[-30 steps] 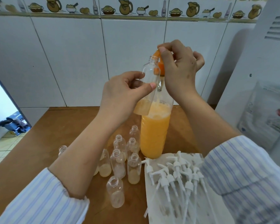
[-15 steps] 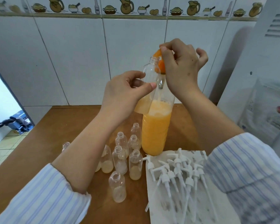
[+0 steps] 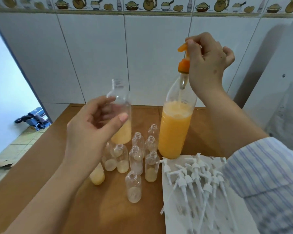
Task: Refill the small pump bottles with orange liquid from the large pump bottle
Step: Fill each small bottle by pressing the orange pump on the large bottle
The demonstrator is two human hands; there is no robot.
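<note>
The large clear bottle [image 3: 174, 132], more than half full of orange liquid, stands at the back of the wooden table [image 3: 46, 166]. My right hand [image 3: 207, 65] grips its orange pump head [image 3: 183, 64] from the right, thumb near the spout. My left hand [image 3: 90, 130] holds a small clear bottle [image 3: 122, 115] upright in the air, left of the large bottle and apart from the spout. Pale orange liquid fills its lower third. Several more small open bottles [image 3: 135, 159] stand grouped below it, some holding a little liquid.
Several white pump tops [image 3: 193, 176] lie on a white sheet [image 3: 179, 222] at the front right. A tiled wall [image 3: 95, 56] runs behind the table. A white appliance and a plastic bag [image 3: 287, 115] stand at the right. A blue device [image 3: 35, 118] lies on the floor at left.
My left hand has carried the small bottle down and left, away from the pump spout. My right hand stays on the pump head.
</note>
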